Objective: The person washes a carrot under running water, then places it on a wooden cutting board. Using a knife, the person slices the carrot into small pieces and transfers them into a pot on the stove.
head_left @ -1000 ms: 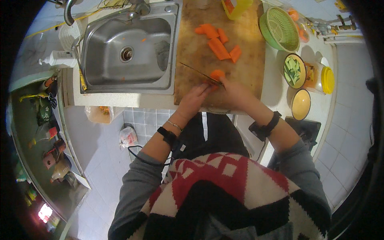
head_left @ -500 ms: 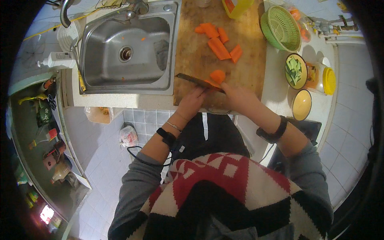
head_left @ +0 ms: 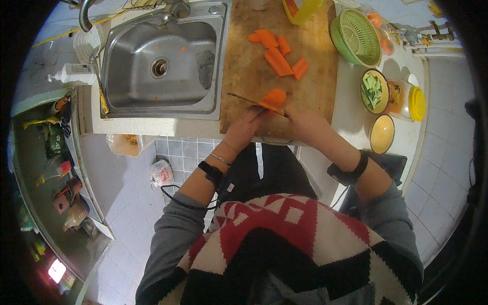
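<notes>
My right hand is closed round the handle end of a kitchen knife at the near part of a wooden cutting board. The blade points to the far left and shows nearly edge-on. Just behind it my left hand is closed, fingertips bent down on a carrot piece that is mostly hidden under them. Beyond the blade lies a small heap of cut carrot. Farther up the board are several thick carrot chunks.
A steel sink adjoins the board's left side. To the right stand a green colander, a bowl of sliced green vegetable, a yellow bowl and a yellow-lidded jar. A yellow container sits at the board's far end.
The knife blade has turned from showing its broad side to nearly edge-on. The cut carrot beyond it looks wider and flatter. Both hands stay in almost the same place.
</notes>
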Available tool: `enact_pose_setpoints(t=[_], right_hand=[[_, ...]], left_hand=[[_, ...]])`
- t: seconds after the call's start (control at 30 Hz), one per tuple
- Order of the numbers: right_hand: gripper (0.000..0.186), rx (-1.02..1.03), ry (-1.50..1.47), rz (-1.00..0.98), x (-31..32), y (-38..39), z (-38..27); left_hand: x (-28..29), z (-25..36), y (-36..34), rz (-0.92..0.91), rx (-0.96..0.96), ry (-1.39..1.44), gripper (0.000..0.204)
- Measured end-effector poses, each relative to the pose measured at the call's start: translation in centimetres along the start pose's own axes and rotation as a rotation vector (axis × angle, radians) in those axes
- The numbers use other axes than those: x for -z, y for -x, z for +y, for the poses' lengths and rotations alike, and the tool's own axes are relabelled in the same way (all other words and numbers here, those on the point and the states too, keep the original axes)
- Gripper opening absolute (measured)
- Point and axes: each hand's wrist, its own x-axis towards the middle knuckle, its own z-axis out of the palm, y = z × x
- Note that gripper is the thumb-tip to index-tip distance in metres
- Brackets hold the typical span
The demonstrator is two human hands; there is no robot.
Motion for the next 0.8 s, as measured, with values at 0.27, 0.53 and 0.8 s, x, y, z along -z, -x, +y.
enact_pose_setpoints(t=[0.27, 0.53, 0.8], right_hand=[[0.026, -0.068, 0.019, -0.052, -0.2, -0.9, -1.9], [0.026, -0.068, -0.038, -0.006, -1.1, -1.7, -1.8], [0.02, -0.113, -0.293, 0.052, -2.0, -2.6, -0.9]], left_hand=[[-0.3, -0.2, 0.0, -0.004, 0.001, 0.024, 0.045], [-0.3, 0.1, -0.5, 0.018, 0.044, 0.076, 0.027], [0.7, -0.1, -0.9, 0.108, -0.069, -0.033, 0.031]])
